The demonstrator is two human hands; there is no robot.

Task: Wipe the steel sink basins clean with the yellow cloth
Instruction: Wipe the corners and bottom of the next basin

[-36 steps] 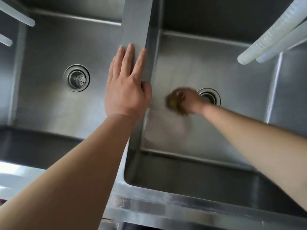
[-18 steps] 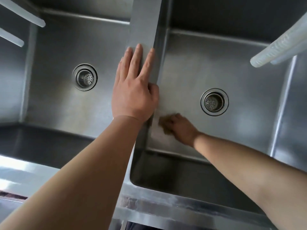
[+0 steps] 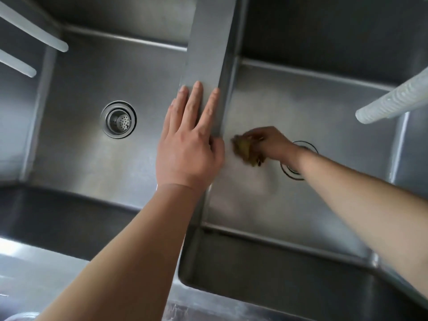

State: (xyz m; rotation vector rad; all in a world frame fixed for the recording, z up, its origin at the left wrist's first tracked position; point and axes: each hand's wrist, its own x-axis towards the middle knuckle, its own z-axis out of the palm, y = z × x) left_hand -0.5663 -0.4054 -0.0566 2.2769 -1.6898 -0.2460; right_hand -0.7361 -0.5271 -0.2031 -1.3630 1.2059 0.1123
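Two steel sink basins lie below me, the left basin (image 3: 88, 163) and the right basin (image 3: 308, 107), split by a flat steel divider (image 3: 208, 42). My left hand (image 3: 188, 144) rests flat on the divider with straight fingers. Down in the right basin, my right hand (image 3: 268, 143) grips the bunched yellow cloth (image 3: 244, 150) against the floor, close to the divider wall. Hand and cloth are motion-blurred. My right wrist covers part of the right drain (image 3: 298, 173).
The left basin's drain strainer (image 3: 118, 119) sits uncovered. White hoses reach in at the upper left (image 3: 32, 31) and over the right basin at the upper right (image 3: 391, 105). The sink's steel front rim (image 3: 231, 302) runs along the bottom.
My right hand has carried the cloth away from the near left corner of the right basin, further back along the floor beside the drain. My left hand stays on the divider.
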